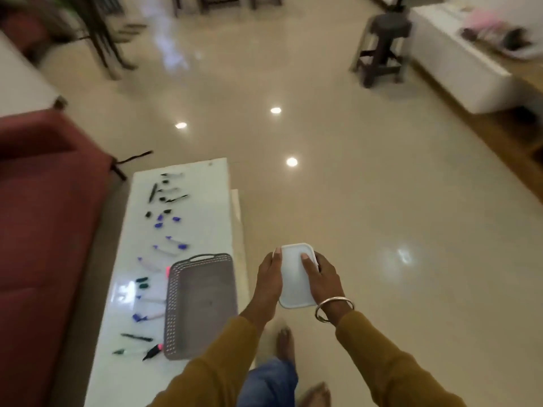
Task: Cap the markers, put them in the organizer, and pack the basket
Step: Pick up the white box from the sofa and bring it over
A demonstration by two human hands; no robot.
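Holds organizer between left grip and right grip, both curled round its sides, beyond right edge of worktop.

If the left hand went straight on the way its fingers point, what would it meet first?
Probably nothing nearby. The left hand, gripping the white container, points forward over open floor; the table and grey basket lie to its left, though depth is unclear.
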